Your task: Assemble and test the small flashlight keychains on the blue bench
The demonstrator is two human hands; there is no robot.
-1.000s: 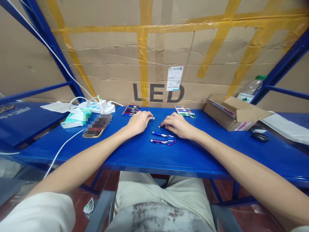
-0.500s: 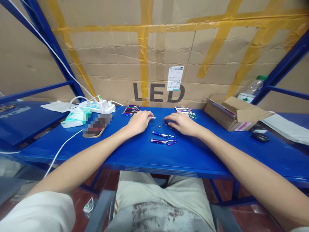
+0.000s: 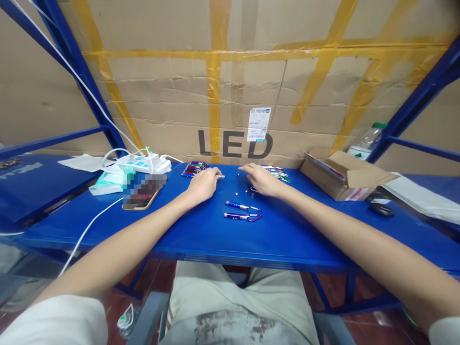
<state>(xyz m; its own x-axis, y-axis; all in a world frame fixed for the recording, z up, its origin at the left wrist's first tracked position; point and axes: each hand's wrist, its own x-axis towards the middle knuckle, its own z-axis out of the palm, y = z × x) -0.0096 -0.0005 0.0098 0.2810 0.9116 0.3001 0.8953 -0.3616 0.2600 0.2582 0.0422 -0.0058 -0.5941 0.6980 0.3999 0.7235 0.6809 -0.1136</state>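
Note:
My left hand (image 3: 204, 185) is closed, its thumb and fingers pinching a small silvery-white cylinder (image 3: 222, 177) whose end sticks out to the right. My right hand (image 3: 261, 179) hovers across from it, fingers stretched out to the left and holding nothing I can see. Below its fingertips is a tiny shiny piece (image 3: 237, 175). Several small round metal pieces, one of them a button-like disc (image 3: 236, 194), lie on the blue table near the right palm. Closer to me rest a blue penlight (image 3: 236, 205) and a purple penlight (image 3: 235, 216), each with a carabiner clip.
Behind the hands lie a left bunch of penlights (image 3: 193, 168) and a right bunch (image 3: 283, 176). At left are a phone (image 3: 143, 191), a green-white packet (image 3: 111, 182) and a power strip (image 3: 158, 163). An open cardboard box (image 3: 345, 177) and a black mouse (image 3: 381, 210) stand right.
My right hand has shifted left and slightly up, its fingers now straighter, uncovering small metal pieces. My left hand has drawn slightly left with the cylinder. The view has tilted a little.

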